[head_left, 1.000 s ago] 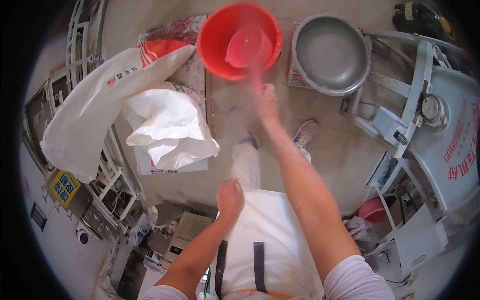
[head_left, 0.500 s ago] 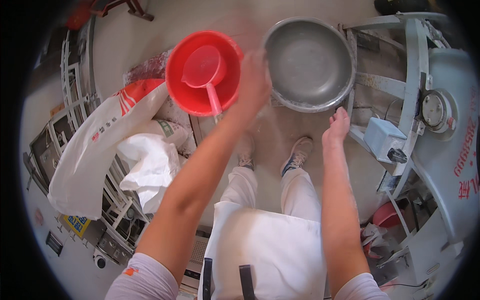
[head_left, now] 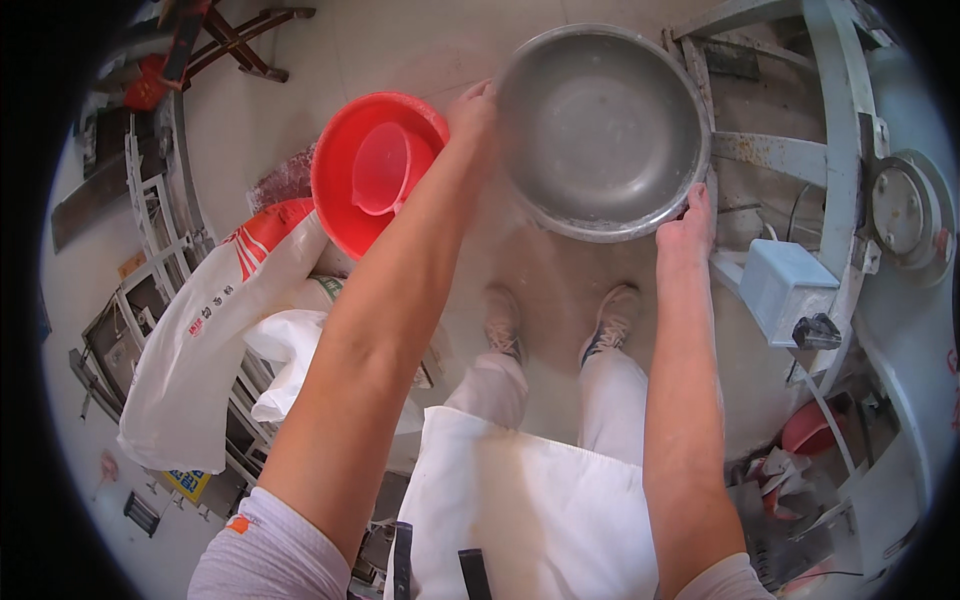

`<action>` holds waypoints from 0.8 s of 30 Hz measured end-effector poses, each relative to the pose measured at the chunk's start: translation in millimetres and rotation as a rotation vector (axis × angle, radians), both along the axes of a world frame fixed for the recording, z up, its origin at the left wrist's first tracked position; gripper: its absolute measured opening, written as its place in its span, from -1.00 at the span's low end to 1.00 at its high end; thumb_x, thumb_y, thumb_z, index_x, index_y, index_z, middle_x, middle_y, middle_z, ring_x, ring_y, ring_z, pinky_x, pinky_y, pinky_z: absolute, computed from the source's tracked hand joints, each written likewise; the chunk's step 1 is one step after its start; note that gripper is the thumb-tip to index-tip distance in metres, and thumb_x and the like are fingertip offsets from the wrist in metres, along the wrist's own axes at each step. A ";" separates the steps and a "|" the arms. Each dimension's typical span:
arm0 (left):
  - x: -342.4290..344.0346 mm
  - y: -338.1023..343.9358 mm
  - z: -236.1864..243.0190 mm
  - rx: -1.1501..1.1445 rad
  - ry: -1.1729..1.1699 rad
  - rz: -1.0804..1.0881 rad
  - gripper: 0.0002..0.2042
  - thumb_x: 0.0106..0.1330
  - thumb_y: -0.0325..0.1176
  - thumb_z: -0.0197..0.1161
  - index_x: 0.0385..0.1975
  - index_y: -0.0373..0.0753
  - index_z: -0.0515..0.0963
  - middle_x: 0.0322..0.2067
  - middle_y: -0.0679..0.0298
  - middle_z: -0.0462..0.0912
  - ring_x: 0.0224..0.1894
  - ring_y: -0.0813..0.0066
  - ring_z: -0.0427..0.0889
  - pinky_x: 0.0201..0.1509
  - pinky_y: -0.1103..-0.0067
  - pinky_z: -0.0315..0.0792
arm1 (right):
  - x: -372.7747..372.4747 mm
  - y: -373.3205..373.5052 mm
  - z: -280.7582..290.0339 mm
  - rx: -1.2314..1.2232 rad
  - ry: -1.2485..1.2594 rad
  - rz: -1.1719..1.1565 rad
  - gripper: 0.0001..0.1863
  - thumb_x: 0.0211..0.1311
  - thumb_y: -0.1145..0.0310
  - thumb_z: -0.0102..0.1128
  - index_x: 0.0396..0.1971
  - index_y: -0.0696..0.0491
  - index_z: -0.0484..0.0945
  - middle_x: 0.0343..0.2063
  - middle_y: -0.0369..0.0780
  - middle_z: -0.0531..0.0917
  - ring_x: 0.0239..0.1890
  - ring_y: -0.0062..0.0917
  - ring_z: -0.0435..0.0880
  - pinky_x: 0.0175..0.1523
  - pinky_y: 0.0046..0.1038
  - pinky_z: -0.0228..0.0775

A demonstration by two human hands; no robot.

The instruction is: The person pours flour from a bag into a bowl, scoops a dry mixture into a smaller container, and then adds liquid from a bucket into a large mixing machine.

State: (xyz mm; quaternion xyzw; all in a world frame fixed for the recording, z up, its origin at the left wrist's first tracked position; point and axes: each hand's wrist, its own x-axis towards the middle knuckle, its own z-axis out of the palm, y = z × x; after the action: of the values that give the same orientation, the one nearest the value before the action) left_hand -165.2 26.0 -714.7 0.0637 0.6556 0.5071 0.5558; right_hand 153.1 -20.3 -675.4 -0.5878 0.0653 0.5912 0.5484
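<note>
A wide grey metal basin (head_left: 600, 130), with pale dusty smears on its rim, is between my two hands. At its left rim my left hand (head_left: 474, 112) is closed on the edge, slightly blurred, its fingertips mostly hidden. The lower right rim is gripped by my right hand (head_left: 687, 222), with fingers curled round the edge. Left of it stands a red plastic basin (head_left: 326, 170). Inside lies a red scoop (head_left: 382, 165), its handle hidden behind my left forearm.
A white sack with red print (head_left: 190, 350) leans at the left beside metal racks. To the right stands a pale metal machine frame (head_left: 775, 160) carrying a light blue box (head_left: 785, 285). A pink bowl (head_left: 808, 428) sits low at the right. A folding stool (head_left: 245, 45) is far left.
My left hand has moved left and slowed, coming onto the metal basin's rim. My right hand has risen to grip the lower right rim. The scoop now lies turned in the red basin.
</note>
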 end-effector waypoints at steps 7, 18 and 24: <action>8.8 2.5 58.5 0.006 -0.049 0.066 -0.66 0.64 -0.43 0.00 0.28 -0.48 0.47 0.08 0.12 0.69 0.04 0.36 0.69 0.15 0.50 0.60 | -5.7 -5.6 38.2 0.020 -0.053 -0.019 -0.55 0.66 0.36 -0.08 0.40 0.22 0.35 0.36 -0.08 0.48 0.38 -0.33 0.46 0.48 -0.29 0.31; -17.2 -1.5 211.8 -0.032 -0.015 -0.052 -0.63 0.65 -0.41 -0.02 0.30 -0.49 0.44 0.15 0.08 0.64 0.14 0.33 0.65 0.24 0.47 0.55 | -39.3 -42.5 187.2 0.035 -0.041 -0.035 -0.45 0.63 0.25 0.02 0.43 0.27 0.31 0.41 -0.10 0.42 0.43 -0.39 0.39 0.51 -0.38 0.19; -36.3 -30.2 316.8 0.042 -0.072 -0.017 -0.64 0.63 -0.39 0.06 0.27 -0.49 0.49 0.08 0.10 0.68 0.06 0.35 0.68 0.16 0.49 0.57 | -50.3 -64.0 286.6 -0.019 -0.044 -0.128 -0.43 0.57 0.35 0.12 0.43 0.31 0.29 0.40 -0.03 0.42 0.43 -0.35 0.40 0.53 -0.39 0.19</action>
State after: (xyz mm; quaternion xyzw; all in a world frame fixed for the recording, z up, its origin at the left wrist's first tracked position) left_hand -201.5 -4.3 -397.9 0.0629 0.6239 0.5179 0.5819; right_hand 102.7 -84.3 -388.7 -0.6005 0.0965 0.5412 0.5807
